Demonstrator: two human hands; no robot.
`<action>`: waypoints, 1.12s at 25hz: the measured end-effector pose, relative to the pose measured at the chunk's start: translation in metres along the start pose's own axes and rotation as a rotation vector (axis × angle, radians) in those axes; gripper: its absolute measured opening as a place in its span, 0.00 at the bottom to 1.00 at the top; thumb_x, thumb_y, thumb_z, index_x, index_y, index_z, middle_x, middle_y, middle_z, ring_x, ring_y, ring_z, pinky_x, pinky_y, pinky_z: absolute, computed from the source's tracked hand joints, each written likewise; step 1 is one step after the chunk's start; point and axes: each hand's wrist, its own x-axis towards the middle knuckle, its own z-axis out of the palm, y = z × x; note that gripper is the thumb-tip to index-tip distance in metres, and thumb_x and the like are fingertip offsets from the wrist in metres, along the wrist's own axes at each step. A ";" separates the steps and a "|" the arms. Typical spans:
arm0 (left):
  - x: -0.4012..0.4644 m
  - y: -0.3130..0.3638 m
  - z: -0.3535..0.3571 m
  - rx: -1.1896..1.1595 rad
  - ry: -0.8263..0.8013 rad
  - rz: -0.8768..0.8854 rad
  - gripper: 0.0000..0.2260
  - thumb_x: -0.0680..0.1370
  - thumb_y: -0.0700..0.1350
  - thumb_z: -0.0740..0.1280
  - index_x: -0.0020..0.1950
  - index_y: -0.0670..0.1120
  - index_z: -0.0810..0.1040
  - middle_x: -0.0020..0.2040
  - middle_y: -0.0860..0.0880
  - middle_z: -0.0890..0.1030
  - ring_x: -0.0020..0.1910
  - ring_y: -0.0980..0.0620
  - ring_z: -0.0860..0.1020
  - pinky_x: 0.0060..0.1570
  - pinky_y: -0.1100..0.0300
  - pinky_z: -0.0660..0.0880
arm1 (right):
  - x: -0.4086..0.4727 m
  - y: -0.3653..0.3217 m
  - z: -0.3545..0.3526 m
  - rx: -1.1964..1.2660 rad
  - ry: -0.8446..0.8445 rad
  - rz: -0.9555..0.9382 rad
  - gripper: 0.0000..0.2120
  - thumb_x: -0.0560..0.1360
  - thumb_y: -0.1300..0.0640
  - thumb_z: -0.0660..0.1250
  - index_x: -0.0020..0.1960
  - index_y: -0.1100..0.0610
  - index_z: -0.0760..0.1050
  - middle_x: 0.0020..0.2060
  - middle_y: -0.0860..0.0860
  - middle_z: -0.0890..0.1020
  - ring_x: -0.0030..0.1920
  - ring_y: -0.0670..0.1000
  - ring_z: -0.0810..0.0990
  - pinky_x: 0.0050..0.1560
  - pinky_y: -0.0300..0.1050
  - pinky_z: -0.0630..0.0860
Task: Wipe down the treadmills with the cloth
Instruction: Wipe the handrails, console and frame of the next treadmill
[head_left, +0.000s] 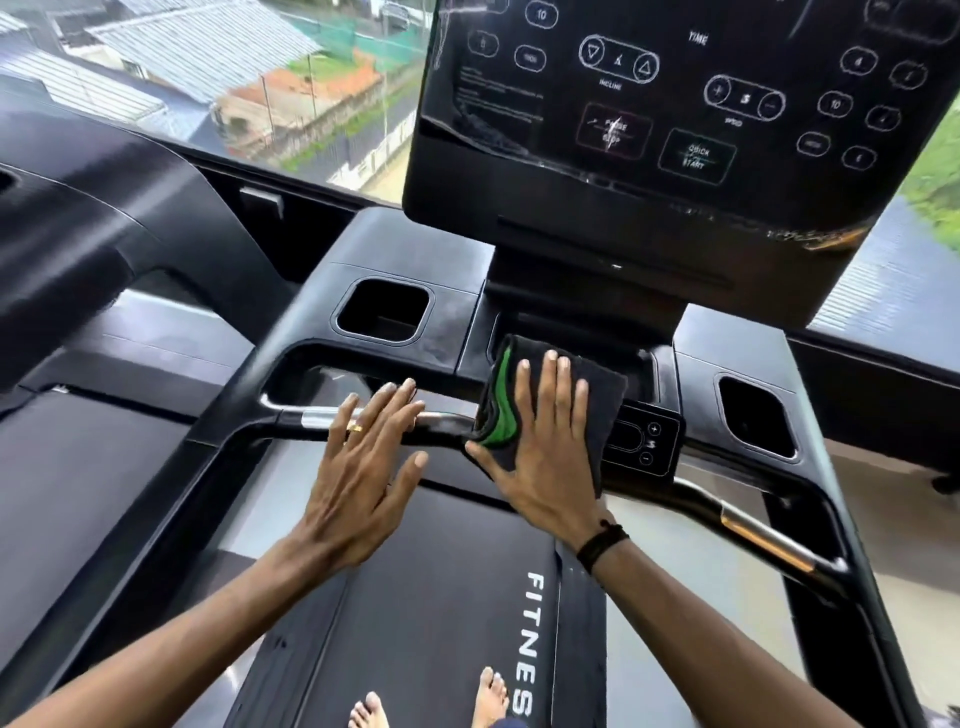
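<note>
Window (218, 78) behind treadmill (691, 93); two square cup holders (384, 312), contents too dark to tell. Right hand (540, 441), fingers flat, pressed black-and-green cloth (602, 395) onto console centre. Left hand (363, 467), fingers straight, touched the handlebar (306, 418).
</note>
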 end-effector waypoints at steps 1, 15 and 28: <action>0.000 -0.002 -0.002 -0.003 0.011 -0.010 0.25 0.83 0.55 0.51 0.75 0.44 0.68 0.79 0.49 0.63 0.80 0.52 0.57 0.77 0.43 0.51 | 0.004 -0.008 0.000 0.005 -0.012 -0.021 0.50 0.75 0.25 0.48 0.81 0.62 0.44 0.79 0.64 0.44 0.80 0.62 0.41 0.78 0.65 0.46; -0.010 -0.049 -0.027 0.245 0.096 -0.200 0.24 0.77 0.54 0.59 0.70 0.43 0.70 0.77 0.43 0.66 0.79 0.47 0.58 0.77 0.41 0.46 | 0.029 -0.077 0.019 -0.075 -0.149 -0.395 0.45 0.69 0.30 0.66 0.74 0.59 0.62 0.62 0.61 0.74 0.60 0.62 0.74 0.63 0.59 0.70; -0.050 -0.105 -0.079 0.736 -0.112 -0.702 0.61 0.56 0.60 0.81 0.77 0.32 0.56 0.76 0.31 0.61 0.78 0.34 0.54 0.73 0.37 0.31 | 0.097 -0.161 0.020 0.045 -0.375 -0.373 0.18 0.65 0.51 0.72 0.52 0.56 0.74 0.46 0.56 0.81 0.45 0.60 0.82 0.42 0.48 0.73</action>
